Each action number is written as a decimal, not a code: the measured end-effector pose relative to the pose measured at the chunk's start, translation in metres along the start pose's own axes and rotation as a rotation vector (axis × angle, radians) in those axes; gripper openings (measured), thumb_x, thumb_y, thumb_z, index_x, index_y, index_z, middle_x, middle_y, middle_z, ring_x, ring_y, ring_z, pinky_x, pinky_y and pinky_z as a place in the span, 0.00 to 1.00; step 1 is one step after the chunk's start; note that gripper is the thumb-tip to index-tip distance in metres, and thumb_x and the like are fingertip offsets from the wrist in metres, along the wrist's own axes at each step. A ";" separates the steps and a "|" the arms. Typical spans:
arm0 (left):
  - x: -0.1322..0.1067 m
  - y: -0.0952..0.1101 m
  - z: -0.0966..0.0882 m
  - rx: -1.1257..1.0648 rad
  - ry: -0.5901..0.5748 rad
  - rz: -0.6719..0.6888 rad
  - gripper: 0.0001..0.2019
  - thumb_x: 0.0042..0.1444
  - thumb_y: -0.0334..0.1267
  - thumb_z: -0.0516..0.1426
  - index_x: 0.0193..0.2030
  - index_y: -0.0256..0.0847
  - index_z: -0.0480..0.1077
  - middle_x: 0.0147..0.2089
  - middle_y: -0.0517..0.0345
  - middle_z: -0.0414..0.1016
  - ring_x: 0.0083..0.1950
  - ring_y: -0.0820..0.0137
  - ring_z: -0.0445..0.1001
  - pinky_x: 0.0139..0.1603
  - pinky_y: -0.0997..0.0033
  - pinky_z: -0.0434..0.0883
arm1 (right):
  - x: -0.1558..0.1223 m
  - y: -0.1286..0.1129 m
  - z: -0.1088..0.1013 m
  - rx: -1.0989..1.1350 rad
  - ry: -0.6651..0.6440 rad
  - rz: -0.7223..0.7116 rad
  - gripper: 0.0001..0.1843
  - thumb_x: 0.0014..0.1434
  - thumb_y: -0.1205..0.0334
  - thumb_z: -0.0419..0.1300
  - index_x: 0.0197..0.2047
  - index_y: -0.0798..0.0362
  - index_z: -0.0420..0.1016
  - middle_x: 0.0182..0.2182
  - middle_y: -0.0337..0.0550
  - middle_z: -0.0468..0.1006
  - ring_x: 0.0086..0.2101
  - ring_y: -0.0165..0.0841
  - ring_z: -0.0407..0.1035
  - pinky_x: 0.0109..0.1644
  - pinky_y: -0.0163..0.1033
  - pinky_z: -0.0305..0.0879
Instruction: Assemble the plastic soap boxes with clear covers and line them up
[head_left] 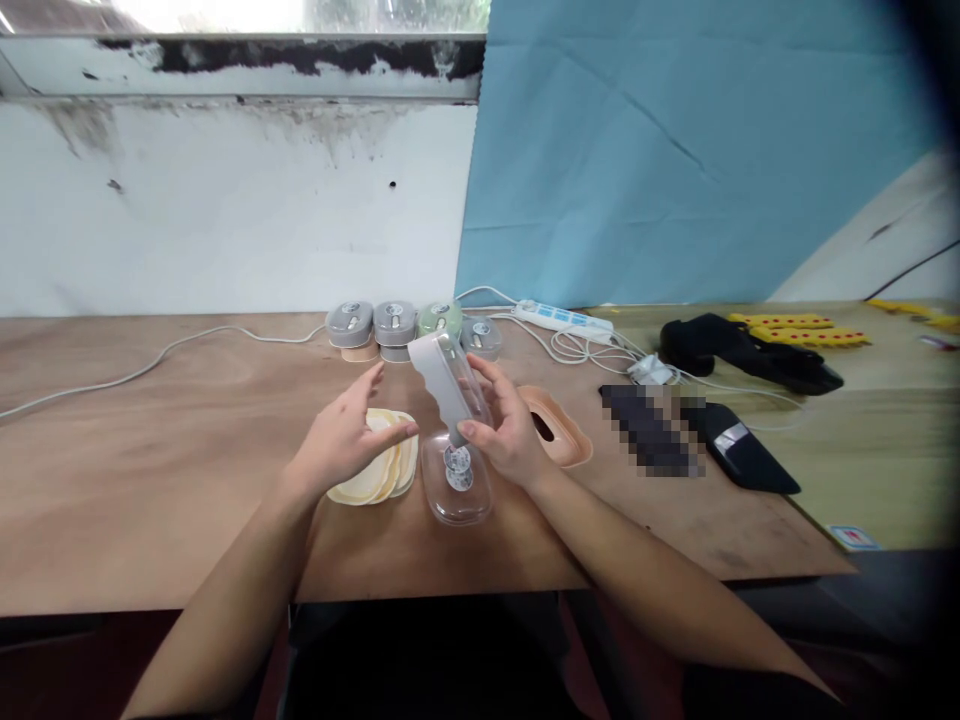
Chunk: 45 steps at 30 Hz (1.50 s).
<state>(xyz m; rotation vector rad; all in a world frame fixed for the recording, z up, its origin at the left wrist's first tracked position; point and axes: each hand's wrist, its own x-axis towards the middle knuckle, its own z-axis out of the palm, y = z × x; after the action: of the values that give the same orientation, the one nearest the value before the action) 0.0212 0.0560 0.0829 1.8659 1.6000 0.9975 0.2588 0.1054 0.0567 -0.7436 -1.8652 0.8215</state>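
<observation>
On the left part of the wooden table, a white cable runs along the surface toward the small boxes at the back. Next comes the left hand, which is open, with the fingers apart and the thumb pointing to the right; it holds nothing and is above some flat cream lids, which lie overlapped on the table. Behind, near the wall, four small round-cornered boxes stand in a row: a grey box, a second grey box, a green box and a greyish box. In front of this row, the clear cover with a grey wavy band is in the air, tilted. Below it, clear lids with round stickers lie on the table. The right hand grips the clear cover at its right side, between the thumb and the fingers. Just beside this hand, a peach-coloured frame with a dark opening lies on the table. Behind it is a white power strip with tangled cables. Farther right are a dark pixelated object, a black case, a curved black object and yellow things with red dots.
</observation>
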 end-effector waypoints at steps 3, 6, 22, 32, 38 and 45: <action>0.001 0.004 0.021 -0.537 -0.108 0.123 0.43 0.50 0.51 0.69 0.69 0.47 0.55 0.66 0.42 0.67 0.61 0.52 0.73 0.57 0.55 0.72 | -0.004 -0.002 0.008 0.038 -0.054 -0.042 0.48 0.54 0.36 0.66 0.71 0.40 0.55 0.69 0.51 0.58 0.64 0.50 0.62 0.63 0.58 0.66; 0.002 0.006 0.037 -0.829 -0.084 0.075 0.38 0.46 0.45 0.72 0.61 0.45 0.61 0.57 0.47 0.74 0.52 0.59 0.77 0.50 0.60 0.74 | -0.003 -0.003 0.012 0.038 -0.129 -0.064 0.49 0.53 0.35 0.67 0.72 0.40 0.54 0.70 0.51 0.56 0.64 0.51 0.61 0.64 0.59 0.65; 0.022 -0.014 0.023 -0.892 0.565 0.008 0.28 0.45 0.51 0.69 0.48 0.44 0.64 0.42 0.58 0.70 0.44 0.67 0.73 0.44 0.69 0.72 | -0.067 -0.036 0.013 -0.796 -0.120 0.048 0.44 0.47 0.39 0.71 0.64 0.45 0.68 0.67 0.60 0.62 0.61 0.65 0.62 0.54 0.73 0.65; 0.018 -0.013 0.027 -0.842 0.483 0.044 0.28 0.47 0.50 0.69 0.49 0.44 0.63 0.47 0.56 0.71 0.49 0.64 0.73 0.51 0.64 0.70 | -0.073 -0.027 0.017 -0.793 -0.196 0.087 0.58 0.38 0.28 0.70 0.67 0.47 0.64 0.72 0.63 0.52 0.64 0.68 0.57 0.55 0.74 0.63; 0.014 -0.007 0.033 -0.824 0.372 0.039 0.28 0.46 0.50 0.70 0.49 0.43 0.65 0.44 0.57 0.72 0.46 0.65 0.73 0.48 0.65 0.70 | -0.049 -0.036 -0.002 -0.590 -0.150 0.005 0.52 0.52 0.30 0.64 0.73 0.42 0.54 0.72 0.56 0.55 0.68 0.60 0.52 0.66 0.73 0.53; 0.006 0.000 0.037 -0.884 -0.006 0.062 0.34 0.46 0.49 0.72 0.55 0.42 0.64 0.50 0.51 0.75 0.48 0.61 0.76 0.46 0.63 0.73 | 0.007 -0.046 -0.005 -0.296 -0.260 0.008 0.53 0.54 0.39 0.68 0.75 0.41 0.48 0.73 0.53 0.51 0.70 0.54 0.51 0.68 0.66 0.58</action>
<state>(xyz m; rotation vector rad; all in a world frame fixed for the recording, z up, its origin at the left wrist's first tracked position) 0.0507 0.0651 0.0615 1.2849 0.8494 1.4141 0.2536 0.0839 0.0984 -0.8584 -2.2505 0.6792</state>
